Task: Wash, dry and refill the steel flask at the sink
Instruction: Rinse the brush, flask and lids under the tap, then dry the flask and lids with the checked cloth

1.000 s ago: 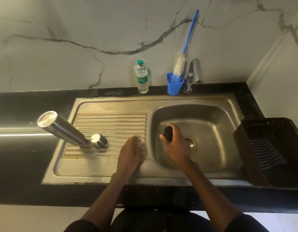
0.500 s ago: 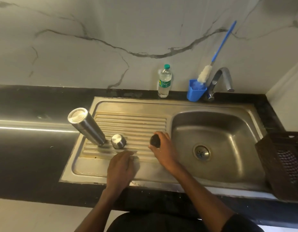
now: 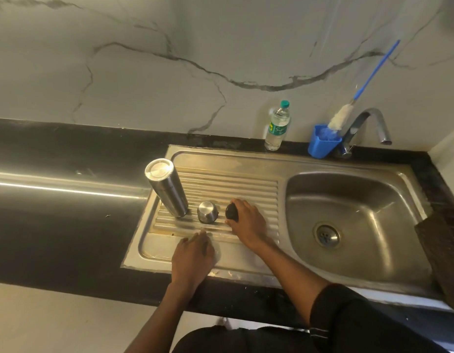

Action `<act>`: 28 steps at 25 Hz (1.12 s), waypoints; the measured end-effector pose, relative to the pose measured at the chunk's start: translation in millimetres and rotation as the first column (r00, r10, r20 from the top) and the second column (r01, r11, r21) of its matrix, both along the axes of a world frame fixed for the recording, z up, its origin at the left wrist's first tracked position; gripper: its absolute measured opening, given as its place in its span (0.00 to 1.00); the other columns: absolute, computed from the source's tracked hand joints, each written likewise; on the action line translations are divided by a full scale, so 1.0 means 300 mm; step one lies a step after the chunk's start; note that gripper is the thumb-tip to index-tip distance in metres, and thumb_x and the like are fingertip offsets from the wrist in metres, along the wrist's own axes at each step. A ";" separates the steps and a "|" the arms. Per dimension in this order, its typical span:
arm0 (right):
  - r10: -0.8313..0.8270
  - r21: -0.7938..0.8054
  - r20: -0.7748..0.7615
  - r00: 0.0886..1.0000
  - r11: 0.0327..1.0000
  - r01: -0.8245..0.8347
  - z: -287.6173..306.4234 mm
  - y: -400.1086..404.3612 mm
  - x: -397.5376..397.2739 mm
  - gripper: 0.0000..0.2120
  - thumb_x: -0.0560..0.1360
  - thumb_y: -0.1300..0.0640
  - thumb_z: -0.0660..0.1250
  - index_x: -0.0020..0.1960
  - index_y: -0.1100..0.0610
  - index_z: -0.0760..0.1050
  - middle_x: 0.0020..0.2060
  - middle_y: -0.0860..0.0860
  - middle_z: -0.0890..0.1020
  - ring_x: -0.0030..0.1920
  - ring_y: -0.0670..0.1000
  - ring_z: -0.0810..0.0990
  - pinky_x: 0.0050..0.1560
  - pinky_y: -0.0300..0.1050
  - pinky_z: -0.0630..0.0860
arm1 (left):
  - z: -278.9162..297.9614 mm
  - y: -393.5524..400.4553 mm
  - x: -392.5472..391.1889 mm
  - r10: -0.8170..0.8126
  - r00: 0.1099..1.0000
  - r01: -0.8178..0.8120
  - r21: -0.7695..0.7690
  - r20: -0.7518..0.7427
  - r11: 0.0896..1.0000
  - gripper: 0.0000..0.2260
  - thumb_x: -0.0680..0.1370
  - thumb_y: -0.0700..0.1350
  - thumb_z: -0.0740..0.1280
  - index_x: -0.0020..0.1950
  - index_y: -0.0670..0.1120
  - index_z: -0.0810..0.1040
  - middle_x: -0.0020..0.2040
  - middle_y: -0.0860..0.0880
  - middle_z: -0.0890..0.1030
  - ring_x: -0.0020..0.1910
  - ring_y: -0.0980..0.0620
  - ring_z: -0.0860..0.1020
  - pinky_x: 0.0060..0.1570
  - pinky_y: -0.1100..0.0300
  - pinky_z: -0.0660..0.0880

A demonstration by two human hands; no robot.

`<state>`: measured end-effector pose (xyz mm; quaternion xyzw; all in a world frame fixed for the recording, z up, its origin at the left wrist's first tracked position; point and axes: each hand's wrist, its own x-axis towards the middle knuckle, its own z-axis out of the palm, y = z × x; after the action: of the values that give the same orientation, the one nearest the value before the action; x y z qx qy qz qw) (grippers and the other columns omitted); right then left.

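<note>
Right, the long stainless steel sink unit (image 3: 246, 270) set in the black counter is our landmark, and everything hangs off it. Its deep basin (image 3: 353, 217) lies at the right end, the ribbed draining board (image 3: 233, 187) at the left. On the back left of that board stands the tall cylindrical steel flask (image 3: 167, 189), apparently inverted, flat shiny end up, leaning a touch in this wide view. Behind the sink's back rim, the curved chrome tap (image 3: 373, 123), a blue plastic holder (image 3: 322, 143) with a blue-handled bottle brush (image 3: 358, 95), and a clear plastic water bottle (image 3: 277, 126) with a green cap. A dark woven basket (image 3: 442, 250) sits off the sink's right edge.

Now the hands! The right hand (image 3: 249, 222) is on the board, fingers curled round a small black round stopper (image 3: 232, 212), setting it just beside the little domed steel cup (image 3: 207, 212), which sits right by the flask's foot. The left hand (image 3: 192, 258) rests flat on the sink's front apron, fingers relaxed, holding nothing.

That flask looks rigid, smooth and probably wet, so slippery; empty, it should be light but easy to topple. I'd wrap a full hand around mid-body, not the polished end.
</note>
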<state>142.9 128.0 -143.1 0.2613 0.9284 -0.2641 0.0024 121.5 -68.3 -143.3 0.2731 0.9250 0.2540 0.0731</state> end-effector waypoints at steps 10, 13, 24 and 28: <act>0.016 0.309 -0.069 0.997 0.951 0.006 0.153 0.040 0.176 0.38 0.82 0.45 0.65 0.84 0.53 0.50 0.84 0.51 0.49 0.84 0.54 0.49 0.79 0.64 0.56 | 0.081 0.145 -0.017 -0.115 0.925 0.221 0.266 -0.361 0.938 0.16 0.81 0.43 0.63 0.67 0.45 0.81 0.69 0.47 0.81 0.70 0.47 0.77 0.72 0.51 0.71; -0.028 0.347 -0.103 0.994 0.936 0.063 0.207 0.100 0.251 0.36 0.82 0.46 0.64 0.84 0.53 0.53 0.84 0.49 0.51 0.83 0.52 0.50 0.78 0.66 0.55 | 0.148 0.289 -0.013 -0.169 0.906 0.296 0.295 -0.389 0.909 0.18 0.81 0.40 0.64 0.71 0.43 0.78 0.75 0.44 0.76 0.76 0.45 0.73 0.77 0.45 0.66; -0.363 0.338 -0.307 0.880 0.823 0.457 0.364 0.591 0.740 0.26 0.79 0.52 0.66 0.76 0.53 0.67 0.79 0.53 0.66 0.80 0.55 0.63 0.76 0.61 0.63 | 0.319 0.938 0.317 -0.430 0.871 0.488 0.305 -0.240 0.818 0.23 0.80 0.41 0.67 0.75 0.51 0.72 0.75 0.52 0.74 0.75 0.52 0.70 0.80 0.50 0.60; -0.461 0.277 -0.384 0.800 0.769 0.576 0.394 0.787 0.981 0.21 0.76 0.58 0.69 0.68 0.52 0.72 0.68 0.51 0.75 0.67 0.54 0.75 0.66 0.51 0.71 | 0.338 1.178 0.531 -0.517 0.849 0.511 0.414 -0.108 0.753 0.19 0.81 0.40 0.67 0.71 0.50 0.77 0.70 0.52 0.78 0.70 0.52 0.75 0.73 0.55 0.69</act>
<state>437.0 364.2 -24.9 0.4630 0.8409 -0.1050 -0.2599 280.8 285.2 -41.8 0.5241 0.7348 0.4223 0.0845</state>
